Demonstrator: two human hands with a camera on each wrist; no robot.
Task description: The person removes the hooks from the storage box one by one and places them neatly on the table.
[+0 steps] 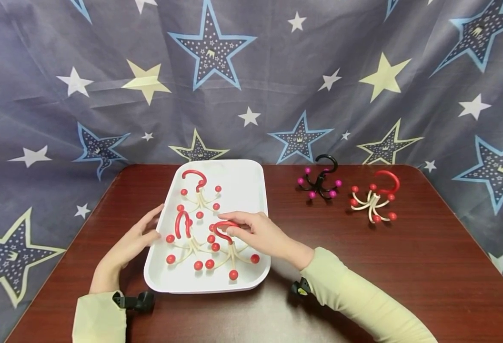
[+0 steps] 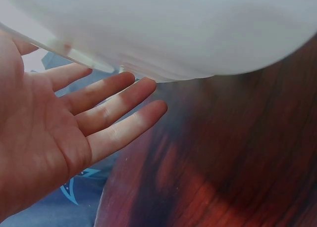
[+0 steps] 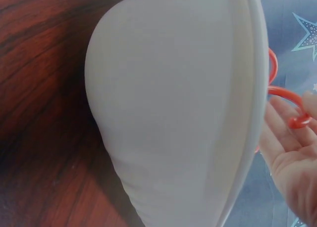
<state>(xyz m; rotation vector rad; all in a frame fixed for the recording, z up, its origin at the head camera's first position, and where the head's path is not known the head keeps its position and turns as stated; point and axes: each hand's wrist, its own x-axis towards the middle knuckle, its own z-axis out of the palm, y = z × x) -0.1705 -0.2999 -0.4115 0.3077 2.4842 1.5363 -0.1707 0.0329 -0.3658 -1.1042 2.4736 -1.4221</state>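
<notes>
On the table, a white plastic tray (image 1: 243, 183) holds several claw-like massagers with red hooked handles, cream prongs and red ball tips. My right hand (image 1: 264, 236) reaches over the tray's right rim and holds the red hook of the front right massager (image 1: 230, 242), thumb and fingers around it; that red hook (image 3: 285, 93) also shows in the right wrist view. Behind it in the tray stand another massager (image 1: 190, 243) at front left and one (image 1: 199, 195) at the back. My left hand (image 1: 131, 244) is at the tray's left side, its fingers (image 2: 124, 123) extended along the underside.
Right of the tray, on the dark red-brown table (image 1: 320, 247), stand a black massager (image 1: 319, 183) with magenta balls and a cream one (image 1: 373, 202) with a red hook. A star-patterned curtain (image 1: 251, 95) hangs behind the table's far edge.
</notes>
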